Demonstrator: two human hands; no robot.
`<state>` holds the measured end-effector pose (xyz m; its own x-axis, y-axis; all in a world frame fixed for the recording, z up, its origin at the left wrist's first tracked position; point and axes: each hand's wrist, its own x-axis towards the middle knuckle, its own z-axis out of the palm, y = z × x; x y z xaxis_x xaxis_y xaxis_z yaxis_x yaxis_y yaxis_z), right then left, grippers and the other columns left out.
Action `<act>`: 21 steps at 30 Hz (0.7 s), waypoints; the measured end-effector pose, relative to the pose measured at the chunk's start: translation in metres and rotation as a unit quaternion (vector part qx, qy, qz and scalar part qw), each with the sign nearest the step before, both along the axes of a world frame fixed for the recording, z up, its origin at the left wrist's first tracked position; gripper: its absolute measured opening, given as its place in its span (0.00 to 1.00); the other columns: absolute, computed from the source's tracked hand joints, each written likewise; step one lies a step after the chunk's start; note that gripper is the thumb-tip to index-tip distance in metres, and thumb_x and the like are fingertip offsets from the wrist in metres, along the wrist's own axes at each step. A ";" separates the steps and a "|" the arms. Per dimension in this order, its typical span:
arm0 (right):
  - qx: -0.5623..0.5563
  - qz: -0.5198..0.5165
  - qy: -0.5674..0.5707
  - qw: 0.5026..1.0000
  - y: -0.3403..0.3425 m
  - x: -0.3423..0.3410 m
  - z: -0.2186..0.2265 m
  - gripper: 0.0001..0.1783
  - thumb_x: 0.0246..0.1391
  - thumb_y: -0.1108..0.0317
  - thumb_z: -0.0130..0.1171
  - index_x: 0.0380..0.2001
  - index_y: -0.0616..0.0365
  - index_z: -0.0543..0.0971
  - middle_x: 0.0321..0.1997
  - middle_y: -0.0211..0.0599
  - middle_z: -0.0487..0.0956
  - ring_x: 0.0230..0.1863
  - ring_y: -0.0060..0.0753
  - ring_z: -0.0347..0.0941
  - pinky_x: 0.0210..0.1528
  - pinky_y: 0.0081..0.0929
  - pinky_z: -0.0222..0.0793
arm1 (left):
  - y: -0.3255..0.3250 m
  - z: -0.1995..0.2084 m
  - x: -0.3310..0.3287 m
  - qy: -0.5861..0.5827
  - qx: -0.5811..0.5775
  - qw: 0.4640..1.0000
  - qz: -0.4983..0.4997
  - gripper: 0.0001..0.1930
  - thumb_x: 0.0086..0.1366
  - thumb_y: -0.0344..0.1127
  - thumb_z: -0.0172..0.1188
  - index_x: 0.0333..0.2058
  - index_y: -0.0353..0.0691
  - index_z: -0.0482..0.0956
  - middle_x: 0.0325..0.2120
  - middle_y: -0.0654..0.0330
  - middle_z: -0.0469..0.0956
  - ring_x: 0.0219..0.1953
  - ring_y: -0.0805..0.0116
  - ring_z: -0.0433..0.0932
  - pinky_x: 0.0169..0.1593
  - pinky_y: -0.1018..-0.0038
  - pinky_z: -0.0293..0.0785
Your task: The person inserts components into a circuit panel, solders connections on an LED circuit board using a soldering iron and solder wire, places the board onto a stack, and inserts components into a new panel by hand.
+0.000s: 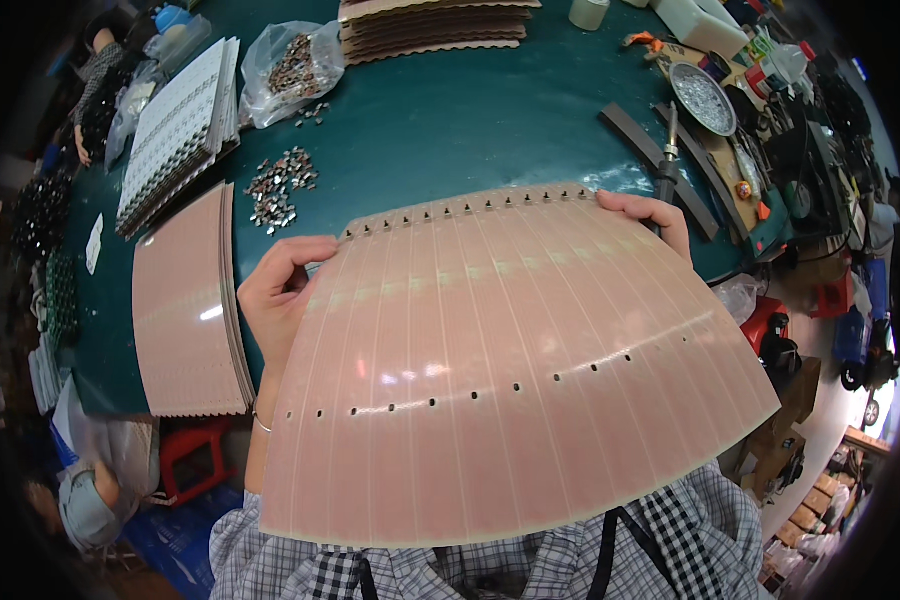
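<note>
A large pinkish sheet (530,330), ruled into long narrow strips, is held up between my hands in front of my body. Small dark metal pieces line its far edge, and a row of dark holes crosses it lower down. My left hand (285,285) pinches the sheet's far left corner. At the far right corner, my right hand (655,215) grips the edge, its thumb and fingers partly behind the sheet. Left of my left hand lies a stack of similar pink sheets (182,310). A pile of small metal pieces (280,190) sits on the green table just beyond.
The green table (450,120) bears a plastic bag of metal bits (295,75), a stack of pale panels (175,130) and more stacked sheets (435,30). A soldering iron (669,150), dark strips (660,170) and a round metal dish (703,98) stand at right.
</note>
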<state>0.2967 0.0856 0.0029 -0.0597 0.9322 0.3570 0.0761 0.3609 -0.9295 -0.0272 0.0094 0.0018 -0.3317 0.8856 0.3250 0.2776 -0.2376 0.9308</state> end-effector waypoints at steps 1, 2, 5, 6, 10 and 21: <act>-0.050 -0.020 0.019 0.998 -0.002 -0.004 0.004 0.12 0.56 0.74 0.62 0.42 0.65 0.73 0.46 0.46 0.80 0.47 0.31 0.77 0.51 0.28 0.72 | 0.001 -0.001 -0.001 -0.003 -0.009 1.000 0.003 0.07 0.54 0.20 0.67 0.33 0.31 0.82 0.33 0.58 0.81 0.31 0.80 0.74 0.31 0.85 0.65; -0.049 -0.024 0.018 0.998 0.000 -0.004 -0.001 0.12 0.56 0.74 0.62 0.42 0.65 0.73 0.46 0.46 0.80 0.47 0.31 0.77 0.51 0.28 0.72 | 0.000 0.000 -0.002 -0.004 -0.008 1.000 -0.002 0.07 0.54 0.20 0.67 0.33 0.31 0.82 0.33 0.58 0.81 0.31 0.80 0.74 0.31 0.85 0.65; 0.011 -0.020 0.092 0.996 0.007 -0.004 -0.014 0.13 0.57 0.75 0.61 0.44 0.65 0.73 0.46 0.44 0.81 0.46 0.28 0.76 0.50 0.26 0.71 | 0.001 0.002 -0.005 0.005 -0.043 0.999 0.002 0.07 0.54 0.20 0.67 0.33 0.31 0.82 0.33 0.58 0.81 0.33 0.77 0.75 0.34 0.83 0.67; 0.008 -0.015 0.097 0.995 0.008 -0.005 -0.015 0.14 0.57 0.76 0.61 0.45 0.64 0.72 0.46 0.44 0.81 0.46 0.28 0.76 0.50 0.26 0.71 | 0.002 0.001 -0.006 -0.004 -0.026 1.000 -0.005 0.08 0.53 0.20 0.67 0.33 0.31 0.82 0.33 0.58 0.80 0.33 0.77 0.75 0.34 0.83 0.66; -0.013 -0.008 0.092 0.996 0.009 0.000 -0.010 0.14 0.56 0.76 0.61 0.46 0.63 0.72 0.47 0.44 0.81 0.47 0.27 0.76 0.50 0.26 0.71 | 0.008 -0.003 -0.008 0.000 -0.019 1.000 -0.012 0.08 0.52 0.19 0.67 0.33 0.31 0.81 0.33 0.59 0.79 0.32 0.77 0.74 0.33 0.83 0.65; 0.117 -0.157 0.118 0.973 0.041 0.028 0.060 0.21 0.49 0.89 0.53 0.47 0.63 0.71 0.54 0.56 0.77 0.56 0.40 0.75 0.61 0.30 0.67 | 0.037 0.077 0.000 0.220 0.259 0.917 0.208 0.11 0.53 0.20 0.69 0.34 0.36 0.78 0.33 0.60 0.76 0.32 0.70 0.75 0.35 0.77 0.73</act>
